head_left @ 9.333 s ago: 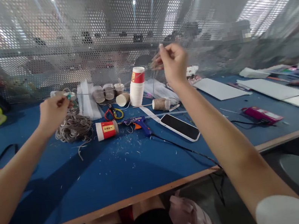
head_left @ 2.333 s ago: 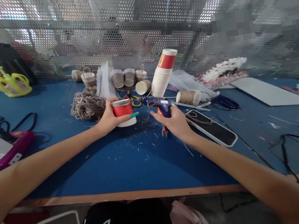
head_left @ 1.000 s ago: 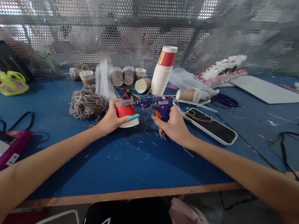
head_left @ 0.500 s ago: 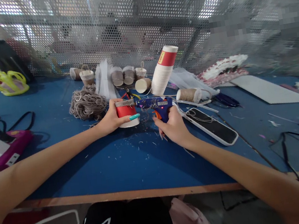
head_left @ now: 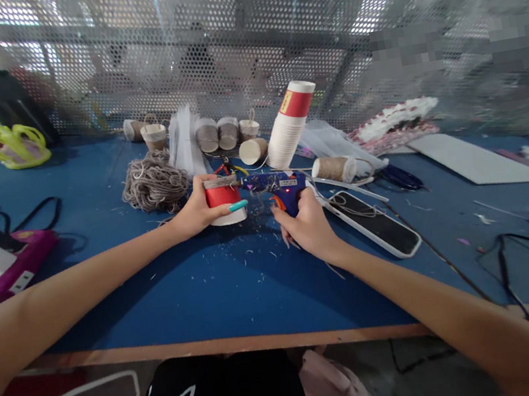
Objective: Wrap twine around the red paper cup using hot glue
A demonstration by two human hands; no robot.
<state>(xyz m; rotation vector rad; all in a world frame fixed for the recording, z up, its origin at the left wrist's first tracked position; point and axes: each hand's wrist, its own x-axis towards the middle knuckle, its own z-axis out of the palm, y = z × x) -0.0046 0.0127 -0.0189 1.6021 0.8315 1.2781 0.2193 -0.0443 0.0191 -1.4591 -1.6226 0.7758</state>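
My left hand point(head_left: 196, 211) is closed around a red and white paper cup point(head_left: 222, 196), which has grey cord wound about its upper end. A blue glue gun point(head_left: 283, 184) with an orange trigger is gripped in my right hand point(head_left: 307, 221). Its nozzle points left and meets the corded band of the cup, though I cannot tell whether it touches. Behind my left hand lies a tangled bundle of grey cord point(head_left: 154, 182). Just right of my right hand is a white-cased phone point(head_left: 375, 223) with loose cord across it.
A leaning stack of paper cups point(head_left: 290, 126) stands behind the glue gun. Several cord-wrapped cups point(head_left: 207, 134) line the back by the perforated screen point(head_left: 219, 50). A purple power strip point(head_left: 12, 267) is at left, near a yellow crown-shaped item point(head_left: 14, 142). White board point(head_left: 481, 158) lies at right.
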